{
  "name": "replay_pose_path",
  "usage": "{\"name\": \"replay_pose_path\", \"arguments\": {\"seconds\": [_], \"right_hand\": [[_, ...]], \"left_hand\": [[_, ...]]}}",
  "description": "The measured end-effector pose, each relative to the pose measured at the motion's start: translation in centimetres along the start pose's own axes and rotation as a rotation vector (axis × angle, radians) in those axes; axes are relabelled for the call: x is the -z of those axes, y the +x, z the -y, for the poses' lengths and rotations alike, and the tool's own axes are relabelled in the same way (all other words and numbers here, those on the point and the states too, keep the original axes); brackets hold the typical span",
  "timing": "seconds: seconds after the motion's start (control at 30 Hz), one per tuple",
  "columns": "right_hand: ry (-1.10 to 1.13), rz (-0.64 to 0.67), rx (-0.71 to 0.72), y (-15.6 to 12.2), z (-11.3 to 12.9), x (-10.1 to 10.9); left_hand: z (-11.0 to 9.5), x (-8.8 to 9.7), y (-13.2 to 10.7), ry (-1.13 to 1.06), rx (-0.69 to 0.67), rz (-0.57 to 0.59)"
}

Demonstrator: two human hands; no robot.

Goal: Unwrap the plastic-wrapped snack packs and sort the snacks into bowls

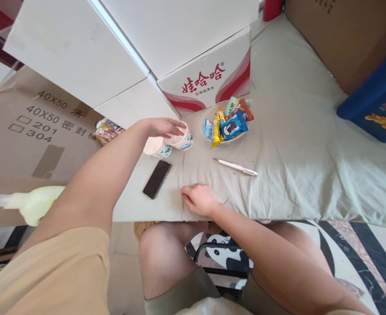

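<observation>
My left hand (pixel 165 127) reaches forward over two white paper cups with blue print. Its fingers lie stretched across the rim of the right cup (pixel 183 141); the left cup (pixel 157 148) sits just under my wrist. My right hand (pixel 199 199) rests near the table's front edge with its fingers curled under, pressing on the pale green cloth (pixel 294 144). Nothing shows in it. A black phone (pixel 157 178) lies face up between my two hands. A white pen (pixel 235 166) lies to the right of the phone.
A clear bowl (pixel 226 124) of wrapped snacks stands behind the pen. White cartons, one with red print (pixel 209 78), rise at the back. Brown cardboard (pixel 32 127) lies left, a blue crate (pixel 376 105) right. A pale yellow bottle (pixel 32 202) sits at the left.
</observation>
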State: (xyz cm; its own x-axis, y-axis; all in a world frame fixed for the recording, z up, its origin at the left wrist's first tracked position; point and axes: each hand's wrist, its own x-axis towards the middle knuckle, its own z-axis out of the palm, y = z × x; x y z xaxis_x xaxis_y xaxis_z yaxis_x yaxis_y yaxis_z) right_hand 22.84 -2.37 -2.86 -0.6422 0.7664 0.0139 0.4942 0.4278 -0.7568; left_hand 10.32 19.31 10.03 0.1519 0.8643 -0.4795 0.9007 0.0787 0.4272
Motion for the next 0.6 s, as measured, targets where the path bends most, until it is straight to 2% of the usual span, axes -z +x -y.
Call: {"name": "replay_pose_path", "arguments": {"seconds": [0.07, 0.13, 0.2, 0.27, 0.33, 0.43, 0.53, 0.6], "right_hand": [[-0.014, -0.002, -0.004, -0.2, 0.0, -0.1], [-0.03, -0.003, -0.004, -0.3, 0.0, -0.3], [-0.046, 0.0, 0.006, -0.3, 0.0, -0.6], [-0.061, 0.006, 0.019, -0.5, -0.1, -0.9], [-0.077, 0.002, 0.023, -0.7, -0.3, -1.3], [-0.107, -0.032, 0.023, -0.9, -0.7, -1.9], [-0.151, -0.084, 0.05, -0.9, -0.9, -2.4], [-0.187, -0.106, 0.089, -0.9, -0.9, -2.7]], "left_hand": [[0.7, 1.9, -1.9, 0.003, 0.016, -0.1], [2.9, 3.9, -3.9, 0.004, 0.008, -0.308], [6.7, 5.5, -6.0, 0.019, 0.058, -0.439], [11.5, 6.6, -8.2, 0.055, 0.123, -0.504], [16.7, 7.0, -10.2, 0.067, 0.186, -0.539], [23.7, 6.2, -12.2, 0.136, 0.351, -0.585], [28.5, 5.2, -12.3, 0.27, 0.46, -0.574], [30.4, 5.0, -11.4, 0.307, 0.424, -0.559]]}}
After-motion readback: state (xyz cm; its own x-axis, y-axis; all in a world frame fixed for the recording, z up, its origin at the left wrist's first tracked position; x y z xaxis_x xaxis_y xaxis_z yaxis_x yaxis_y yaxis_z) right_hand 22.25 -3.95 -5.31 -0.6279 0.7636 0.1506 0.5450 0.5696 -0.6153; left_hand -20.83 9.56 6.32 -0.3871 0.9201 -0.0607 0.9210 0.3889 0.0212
